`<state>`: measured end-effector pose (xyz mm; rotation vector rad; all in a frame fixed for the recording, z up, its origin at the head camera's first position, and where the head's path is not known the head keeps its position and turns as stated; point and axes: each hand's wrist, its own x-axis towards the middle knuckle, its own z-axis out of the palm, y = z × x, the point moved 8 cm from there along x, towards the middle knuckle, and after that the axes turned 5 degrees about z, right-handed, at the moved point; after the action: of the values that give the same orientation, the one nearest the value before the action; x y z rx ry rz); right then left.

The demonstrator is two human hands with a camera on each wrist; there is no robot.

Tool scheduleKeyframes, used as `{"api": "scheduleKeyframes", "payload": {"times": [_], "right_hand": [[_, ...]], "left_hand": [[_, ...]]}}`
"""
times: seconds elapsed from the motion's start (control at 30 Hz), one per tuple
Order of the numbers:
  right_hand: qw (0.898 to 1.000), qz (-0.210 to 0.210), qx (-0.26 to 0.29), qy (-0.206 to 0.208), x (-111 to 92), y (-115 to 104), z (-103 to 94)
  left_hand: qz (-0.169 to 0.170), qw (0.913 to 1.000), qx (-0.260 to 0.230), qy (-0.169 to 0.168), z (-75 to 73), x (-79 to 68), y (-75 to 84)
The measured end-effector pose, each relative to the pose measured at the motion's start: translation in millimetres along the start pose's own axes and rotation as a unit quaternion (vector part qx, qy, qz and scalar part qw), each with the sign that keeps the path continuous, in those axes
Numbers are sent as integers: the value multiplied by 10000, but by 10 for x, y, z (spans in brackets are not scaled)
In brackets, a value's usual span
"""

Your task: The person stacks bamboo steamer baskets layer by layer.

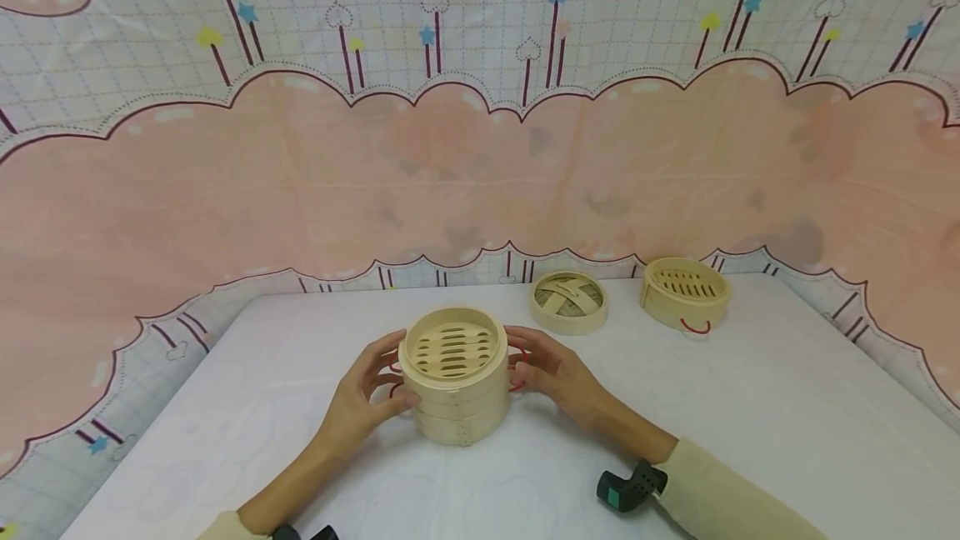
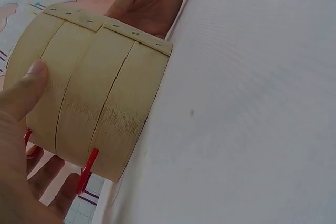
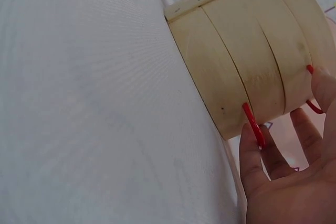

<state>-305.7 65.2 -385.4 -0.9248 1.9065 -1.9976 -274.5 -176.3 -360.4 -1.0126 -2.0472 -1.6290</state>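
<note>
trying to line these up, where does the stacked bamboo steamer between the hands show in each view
Head view: the stacked bamboo steamer is in the lower half, just left of center.
Left wrist view: it fills much of the left half, at a slant.
Right wrist view: it is at the upper right, at a slant.
Shared landmark: the white tabletop, visible in all three.

A steamer stack (image 1: 462,408) is positioned on the table (image 1: 480,494), flanked by the left hand (image 1: 356,398) on its left and the right hand (image 1: 557,369) on its right. Behind it and to the right, a lid (image 1: 567,324) is placed; a separate basket (image 1: 667,308) is set further right. The table is backed by a cloth (image 1: 450,182).
</note>
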Motion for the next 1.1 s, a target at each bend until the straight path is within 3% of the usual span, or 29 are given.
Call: {"api": "scheduleKeyframes", "payload": {"times": [1.1], "right_hand": [[9998,130,-7,118,41,-30,-18]], "left_hand": [[248,9995,79,182,-14,49,58]]}}
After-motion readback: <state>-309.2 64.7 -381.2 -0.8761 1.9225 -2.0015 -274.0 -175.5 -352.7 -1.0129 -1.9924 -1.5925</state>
